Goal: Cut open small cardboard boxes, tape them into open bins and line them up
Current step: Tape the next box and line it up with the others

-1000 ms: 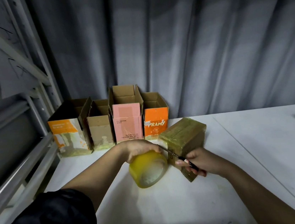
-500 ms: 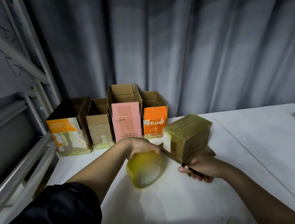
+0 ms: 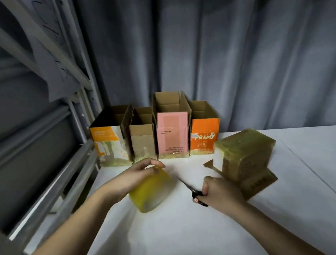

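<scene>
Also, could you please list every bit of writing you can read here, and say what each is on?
"PRAMY": orange box, rightmost in the row.
Pink box: dark print, too blurred to read.
Left orange-and-white box: pale print, unreadable.
Taped box: faint markings, unreadable.

Yellow tape roll (image 3: 152,191), pink box (image 3: 173,136)

the right hand (image 3: 219,191) hides the scissors' (image 3: 191,190) handles; small print on the pink box (image 3: 173,135) is illegible
</scene>
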